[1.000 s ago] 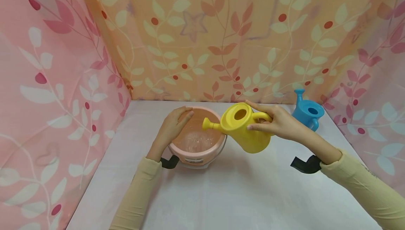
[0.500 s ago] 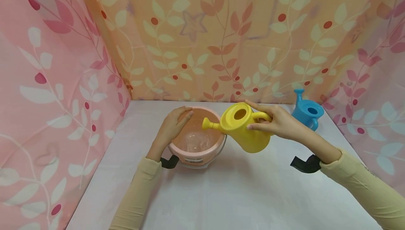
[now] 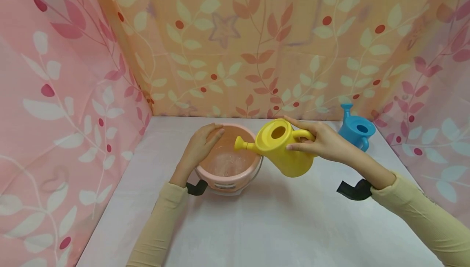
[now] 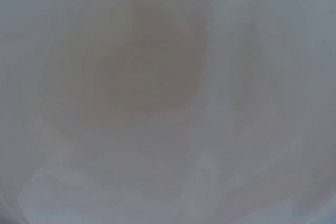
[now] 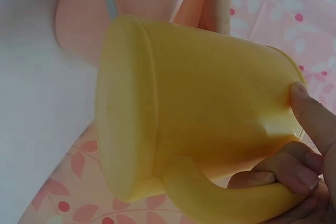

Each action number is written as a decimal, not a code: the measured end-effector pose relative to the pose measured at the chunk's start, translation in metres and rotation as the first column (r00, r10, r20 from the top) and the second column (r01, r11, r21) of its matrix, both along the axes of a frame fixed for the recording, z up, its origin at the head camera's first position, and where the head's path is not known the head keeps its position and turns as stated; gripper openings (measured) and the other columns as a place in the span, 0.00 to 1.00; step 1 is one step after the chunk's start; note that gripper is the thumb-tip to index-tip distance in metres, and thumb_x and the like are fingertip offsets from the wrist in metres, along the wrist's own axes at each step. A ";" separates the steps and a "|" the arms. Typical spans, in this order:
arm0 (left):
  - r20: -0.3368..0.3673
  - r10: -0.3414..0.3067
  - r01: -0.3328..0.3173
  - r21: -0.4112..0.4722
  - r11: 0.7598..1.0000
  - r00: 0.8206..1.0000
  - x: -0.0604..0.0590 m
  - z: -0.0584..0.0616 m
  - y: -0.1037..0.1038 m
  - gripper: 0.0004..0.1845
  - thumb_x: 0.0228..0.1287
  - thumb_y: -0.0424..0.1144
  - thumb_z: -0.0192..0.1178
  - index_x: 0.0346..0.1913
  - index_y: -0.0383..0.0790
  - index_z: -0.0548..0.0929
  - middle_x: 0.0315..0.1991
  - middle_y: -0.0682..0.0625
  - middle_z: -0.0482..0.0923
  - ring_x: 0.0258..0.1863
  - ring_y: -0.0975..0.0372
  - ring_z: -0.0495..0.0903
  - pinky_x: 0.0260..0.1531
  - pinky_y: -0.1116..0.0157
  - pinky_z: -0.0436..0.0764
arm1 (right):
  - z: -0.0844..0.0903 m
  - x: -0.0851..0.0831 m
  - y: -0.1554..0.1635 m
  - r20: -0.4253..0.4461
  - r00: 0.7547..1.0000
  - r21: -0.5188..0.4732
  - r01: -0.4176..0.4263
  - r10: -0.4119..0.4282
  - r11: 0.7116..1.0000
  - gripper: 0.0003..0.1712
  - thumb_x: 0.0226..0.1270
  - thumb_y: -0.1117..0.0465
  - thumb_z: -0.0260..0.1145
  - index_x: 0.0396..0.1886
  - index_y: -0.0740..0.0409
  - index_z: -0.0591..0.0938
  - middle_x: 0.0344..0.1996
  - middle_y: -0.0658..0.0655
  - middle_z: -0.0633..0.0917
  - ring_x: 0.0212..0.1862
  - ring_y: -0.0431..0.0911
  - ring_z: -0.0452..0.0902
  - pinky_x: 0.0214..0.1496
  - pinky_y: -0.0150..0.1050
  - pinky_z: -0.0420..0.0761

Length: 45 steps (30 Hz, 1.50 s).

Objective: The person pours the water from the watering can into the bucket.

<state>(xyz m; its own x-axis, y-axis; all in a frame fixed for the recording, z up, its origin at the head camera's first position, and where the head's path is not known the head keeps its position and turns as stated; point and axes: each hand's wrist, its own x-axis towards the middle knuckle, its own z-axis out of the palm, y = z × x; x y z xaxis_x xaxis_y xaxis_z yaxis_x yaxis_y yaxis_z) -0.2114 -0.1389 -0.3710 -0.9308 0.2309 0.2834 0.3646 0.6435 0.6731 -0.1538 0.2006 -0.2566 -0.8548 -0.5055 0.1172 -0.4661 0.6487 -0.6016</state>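
Your right grip [image 3: 324, 142] clasped the yellow watering can [image 3: 291, 159], its spout [image 3: 242, 144] over the pink bucket [image 3: 229, 179] your straight-fingered left grip [image 3: 200, 144] touched, apparently mid-pour, calling for steady tilt!

Yellow watering can [image 3: 290, 156], pink bucket [image 3: 240, 180], blue can [image 3: 351, 131], white counter [image 3: 275, 226], beige sleeves [image 3: 158, 222] – and orange back cloth [image 3: 227, 67], pink side cloths [image 3: 73, 136], all leaf-patterned, red-dotted.
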 end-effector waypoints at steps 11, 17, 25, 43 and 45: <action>0.017 -0.001 0.001 -0.004 1.000 1.000 -0.001 0.000 0.000 0.30 0.65 0.64 0.44 0.60 0.49 0.75 0.63 0.48 0.69 0.66 0.54 0.63 0.65 0.51 0.61 | 0.000 -0.001 -0.001 0.013 1.000 -0.004 -0.004 0.004 1.000 0.44 0.54 0.49 0.70 0.70 0.42 0.60 0.28 0.51 0.77 0.33 0.47 0.71 0.33 0.33 0.81; 0.024 0.009 -0.009 0.002 1.000 1.000 0.000 0.001 0.001 0.29 0.65 0.63 0.45 0.60 0.49 0.75 0.63 0.48 0.69 0.66 0.55 0.63 0.65 0.51 0.62 | 0.000 -0.001 -0.001 0.001 1.000 0.001 -0.005 0.005 1.000 0.44 0.54 0.50 0.70 0.70 0.44 0.61 0.30 0.50 0.79 0.34 0.47 0.71 0.34 0.33 0.82; 0.017 0.009 -0.009 0.005 1.000 1.000 0.002 0.001 0.001 0.27 0.66 0.61 0.46 0.60 0.49 0.75 0.63 0.47 0.69 0.65 0.54 0.64 0.65 0.51 0.62 | -0.001 -0.001 0.000 0.006 1.000 -0.011 -0.014 0.014 1.000 0.44 0.54 0.50 0.70 0.70 0.42 0.60 0.30 0.50 0.79 0.34 0.47 0.71 0.34 0.32 0.81; 0.007 0.001 -0.001 0.004 1.000 1.000 0.001 0.001 0.001 0.31 0.65 0.65 0.43 0.60 0.49 0.75 0.62 0.49 0.71 0.65 0.55 0.64 0.64 0.51 0.63 | 0.000 0.000 -0.001 -0.025 0.999 0.006 -0.031 0.031 0.999 0.45 0.54 0.50 0.70 0.71 0.43 0.59 0.29 0.49 0.79 0.32 0.46 0.71 0.32 0.32 0.80; 0.005 0.002 -0.002 0.004 1.000 1.000 0.001 0.001 0.001 0.31 0.65 0.65 0.43 0.60 0.49 0.75 0.61 0.49 0.71 0.65 0.55 0.65 0.64 0.52 0.63 | 0.000 0.000 -0.001 -0.026 0.999 0.008 -0.031 0.032 0.999 0.45 0.54 0.50 0.70 0.71 0.43 0.59 0.29 0.48 0.79 0.32 0.46 0.71 0.32 0.32 0.81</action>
